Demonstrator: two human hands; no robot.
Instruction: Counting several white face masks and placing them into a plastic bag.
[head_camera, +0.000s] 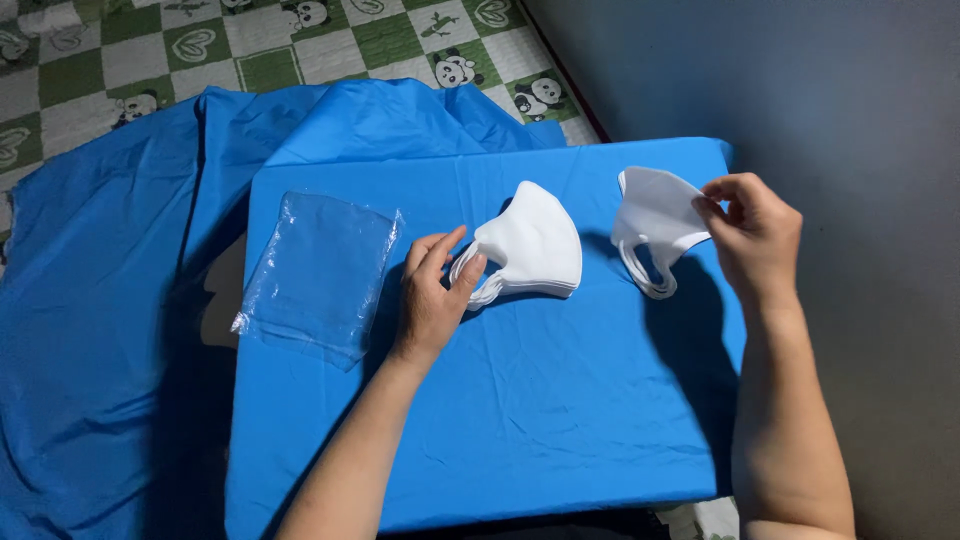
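Note:
A stack of folded white face masks (535, 245) lies on a table draped in blue cloth (540, 400). My left hand (435, 290) rests flat beside the stack, thumb and fingers touching its ear loops at the left edge. My right hand (752, 232) is raised near the table's far right corner and pinches a single white mask (655, 222) by its edge; the mask's ear loops hang down above the cloth.
A clear empty plastic bag (318, 270) lies flat on the left part of the table. More blue fabric (110, 300) spills over the floor at left. A green-and-white patterned mat (250, 45) lies beyond. A grey wall (850, 100) runs along the right.

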